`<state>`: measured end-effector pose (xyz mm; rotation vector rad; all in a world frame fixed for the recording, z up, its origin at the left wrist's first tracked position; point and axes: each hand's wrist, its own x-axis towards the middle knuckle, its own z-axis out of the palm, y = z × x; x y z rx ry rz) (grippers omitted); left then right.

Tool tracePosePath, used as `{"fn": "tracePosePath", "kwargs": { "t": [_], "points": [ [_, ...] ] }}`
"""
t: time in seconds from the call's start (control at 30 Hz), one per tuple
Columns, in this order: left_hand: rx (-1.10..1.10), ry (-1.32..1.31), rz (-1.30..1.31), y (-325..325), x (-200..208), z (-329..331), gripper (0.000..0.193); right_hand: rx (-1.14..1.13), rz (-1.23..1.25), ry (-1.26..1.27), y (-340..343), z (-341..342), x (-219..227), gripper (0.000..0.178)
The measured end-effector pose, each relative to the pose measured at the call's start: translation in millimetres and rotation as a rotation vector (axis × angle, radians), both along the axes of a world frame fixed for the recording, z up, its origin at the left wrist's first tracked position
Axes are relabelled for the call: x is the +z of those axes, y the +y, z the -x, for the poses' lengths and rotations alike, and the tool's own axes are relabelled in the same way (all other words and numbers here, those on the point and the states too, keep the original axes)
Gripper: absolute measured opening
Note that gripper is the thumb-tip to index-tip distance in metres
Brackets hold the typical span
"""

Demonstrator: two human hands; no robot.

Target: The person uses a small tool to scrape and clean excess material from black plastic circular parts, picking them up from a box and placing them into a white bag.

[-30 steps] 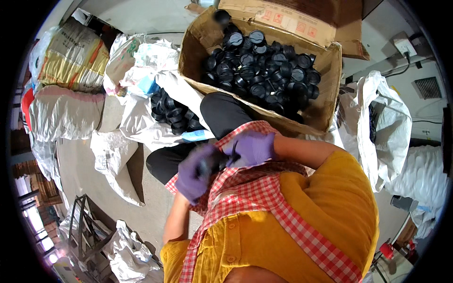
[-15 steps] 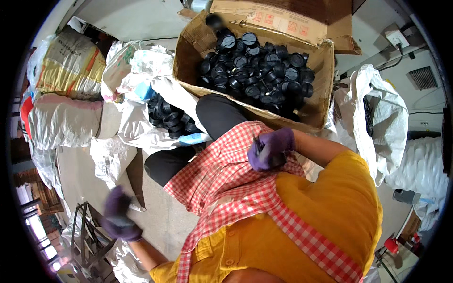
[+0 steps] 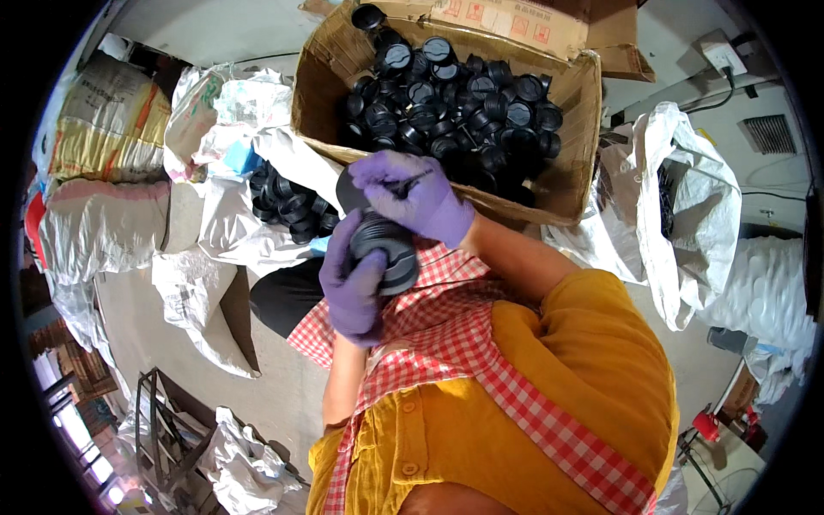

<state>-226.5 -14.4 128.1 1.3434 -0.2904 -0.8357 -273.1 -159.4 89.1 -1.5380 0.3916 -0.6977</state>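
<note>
as left hand (image 3: 353, 296) clasps a black cap (image 3: 388, 246) — right hand (image 3: 427, 202) pinches a dark strip (image 3: 412, 183)

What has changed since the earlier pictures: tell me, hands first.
Since half a second ago, the left hand has come back in from the lower left and now holds a ribbed black piece. The right hand has moved forward and left, from over the apron to beside that piece, a thin dark thing in its grasp. Unchanged: the cardboard box of black caps.
</note>
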Motion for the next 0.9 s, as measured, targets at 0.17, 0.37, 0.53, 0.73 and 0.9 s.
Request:
{"fn": "tracePosePath", "kwargs": {
  "t": [0.17,0.37,0.53,0.73,0.9],
  "points": [
    [-0.306,-1.253,-0.435,-19,8,-14,0.048,-0.235,0.341,0.140,-24,-17,-43,0.019],
    [-0.054,-1.389,-0.242,-14,18,-53,0.046,-0.403,0.380,0.934,-138,37,-133,0.024],
    [0.012,-1.371,-0.851,19,-52,-151,0.075,-0.008,0.339,1.419,-171,110,-271,0.037],
    [-0.227,-0.973,-0.421,4,-50,-111,0.056,0.073,0.333,1.471,-160,116,-285,0.040],
    [-0.328,-0.620,-0.227,-18,-34,-70,0.052,-0.219,0.038,0.971,-124,77,-113,0.030]
  ]
}}
